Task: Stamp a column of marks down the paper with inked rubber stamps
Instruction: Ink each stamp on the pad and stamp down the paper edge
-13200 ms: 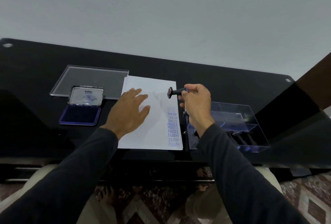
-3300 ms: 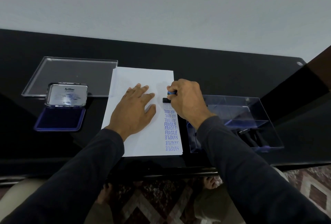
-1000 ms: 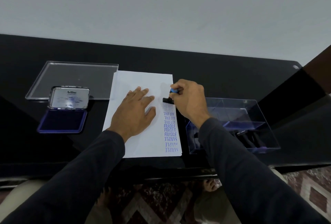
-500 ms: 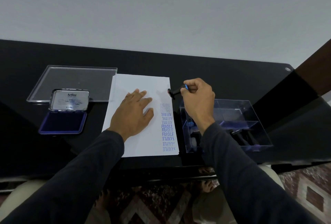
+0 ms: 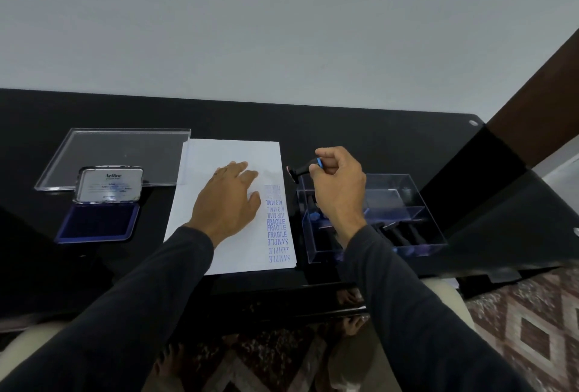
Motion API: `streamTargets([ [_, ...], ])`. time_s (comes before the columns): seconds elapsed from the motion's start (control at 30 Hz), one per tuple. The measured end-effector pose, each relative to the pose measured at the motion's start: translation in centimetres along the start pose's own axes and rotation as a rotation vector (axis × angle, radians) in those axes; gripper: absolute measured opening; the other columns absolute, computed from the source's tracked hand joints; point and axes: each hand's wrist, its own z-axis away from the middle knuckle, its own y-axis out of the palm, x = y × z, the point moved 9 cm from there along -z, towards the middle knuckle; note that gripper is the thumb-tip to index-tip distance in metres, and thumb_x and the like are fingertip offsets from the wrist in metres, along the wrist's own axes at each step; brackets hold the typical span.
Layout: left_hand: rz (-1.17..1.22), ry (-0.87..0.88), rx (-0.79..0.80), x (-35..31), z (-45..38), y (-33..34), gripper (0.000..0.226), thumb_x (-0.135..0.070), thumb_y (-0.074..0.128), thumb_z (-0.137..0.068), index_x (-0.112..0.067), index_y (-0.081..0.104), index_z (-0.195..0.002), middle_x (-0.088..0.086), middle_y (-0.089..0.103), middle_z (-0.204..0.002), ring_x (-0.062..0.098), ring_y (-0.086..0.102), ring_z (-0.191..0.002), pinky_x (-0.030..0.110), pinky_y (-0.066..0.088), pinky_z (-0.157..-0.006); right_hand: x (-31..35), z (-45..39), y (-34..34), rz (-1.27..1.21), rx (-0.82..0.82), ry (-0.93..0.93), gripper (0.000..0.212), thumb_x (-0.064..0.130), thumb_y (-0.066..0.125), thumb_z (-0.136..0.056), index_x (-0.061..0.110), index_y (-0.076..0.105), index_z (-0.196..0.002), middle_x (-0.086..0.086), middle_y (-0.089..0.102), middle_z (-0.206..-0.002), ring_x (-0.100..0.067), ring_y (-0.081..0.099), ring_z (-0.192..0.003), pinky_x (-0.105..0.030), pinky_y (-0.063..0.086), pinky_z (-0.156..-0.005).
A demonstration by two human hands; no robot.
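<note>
Two hands: right hand point(image 5: 340, 186) fingers pinch stamp point(image 5: 300, 170); left hand point(image 5: 230, 200) flat on paper point(image 5: 225, 253)

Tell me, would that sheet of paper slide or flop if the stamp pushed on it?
Probably it would slide: the paper lies on a glossy black table, and the left hand presses flat on it. It looks thin, so likely floppy if lifted. The right hand holds the stamp clear of it.

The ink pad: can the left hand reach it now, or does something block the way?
Probably yes. The left hand lies flat on the paper, and the open ink pad sits just left of the sheet with only bare black table between them. It would have to release the paper.
</note>
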Motion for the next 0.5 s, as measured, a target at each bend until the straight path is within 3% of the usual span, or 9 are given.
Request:
streamTargets([
  [0.23, 0.046, 0.109, -0.054, -6.1, 1.0, -1.6, 0.047, -0.041, 0.052, -0.101, -0.022, 0.052, -0.145, 0.0, 0.043, -0.157, 0.02, 0.034, -0.147, 0.034, 0.03, -0.117, -1.0, 0.7, -4.2, -0.008, -0.056, 0.005, 0.023, 0.01, 0.068, -0.088, 0.023, 0.07, -0.107, 0.012, 0.069, -0.097, 0.001, 0.063, -0.09, -0.016, 0.052, -0.082],
  [0.4, 0.063, 0.206, -0.031, -10.2, 1.6, -1.3, 0.047, -0.038, 0.053, -0.1, -0.021, 0.053, -0.144, 0.0, 0.045, -0.154, 0.019, 0.037, -0.143, 0.034, 0.036, -0.113, -2.2, 1.3, -7.7, -0.029, -0.131, 0.025, 0.018, 0.01, 0.067, -0.087, 0.019, 0.071, -0.103, 0.008, 0.068, -0.094, 0.0, 0.062, -0.087, -0.004, 0.045, -0.07],
  [0.5, 0.072, 0.257, -0.017, -12.8, 1.9, -0.8, 0.047, -0.037, 0.054, -0.1, -0.02, 0.053, -0.143, 0.002, 0.045, -0.154, 0.02, 0.036, -0.145, 0.035, 0.034, -0.116, -3.3, 1.5, -10.3, -0.01, -0.181, 0.039, 0.017, 0.012, 0.068, -0.086, 0.019, 0.071, -0.101, 0.008, 0.069, -0.092, -0.002, 0.064, -0.087, -0.013, 0.049, -0.075],
])
